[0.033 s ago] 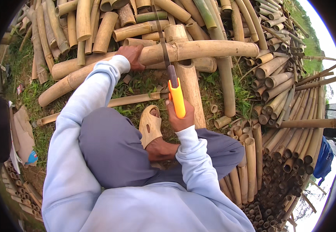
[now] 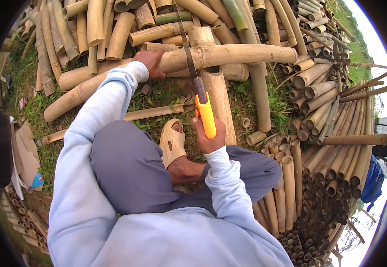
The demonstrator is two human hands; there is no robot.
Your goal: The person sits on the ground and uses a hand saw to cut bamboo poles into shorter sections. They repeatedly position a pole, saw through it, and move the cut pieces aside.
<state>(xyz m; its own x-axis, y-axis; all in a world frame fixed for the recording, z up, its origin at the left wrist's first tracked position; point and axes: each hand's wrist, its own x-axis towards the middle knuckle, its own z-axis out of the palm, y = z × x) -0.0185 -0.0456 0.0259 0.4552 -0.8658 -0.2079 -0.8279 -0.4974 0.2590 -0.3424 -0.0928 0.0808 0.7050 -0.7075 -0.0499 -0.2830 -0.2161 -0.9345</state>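
Observation:
A thick tan bamboo pole (image 2: 247, 53) lies slanting across in front of me, its right part resting over a notched bamboo post (image 2: 220, 100). My left hand (image 2: 151, 63) is wrapped over the pole, left of the blade. In my right hand (image 2: 212, 137) is the orange-yellow handle of a hand saw (image 2: 206, 118), fingers closed round it. The saw's long dark blade (image 2: 187, 44) crosses the pole close to a node ring and points away from me. How deep the blade sits in the bamboo I cannot tell.
Cut bamboo pieces (image 2: 153, 34) are heaped beyond the pole. Stacked bamboo tubes (image 2: 322, 84) rise at the right, with more upright ones (image 2: 288, 191) near my knee. A split bamboo strip (image 2: 153, 112) lies on the grass before my sandalled foot (image 2: 173, 144). A blue bag (image 2: 373, 182) hangs far right.
My right hand and the saw have shifted slightly toward me and to the right. The left hand keeps its hold on the pole.

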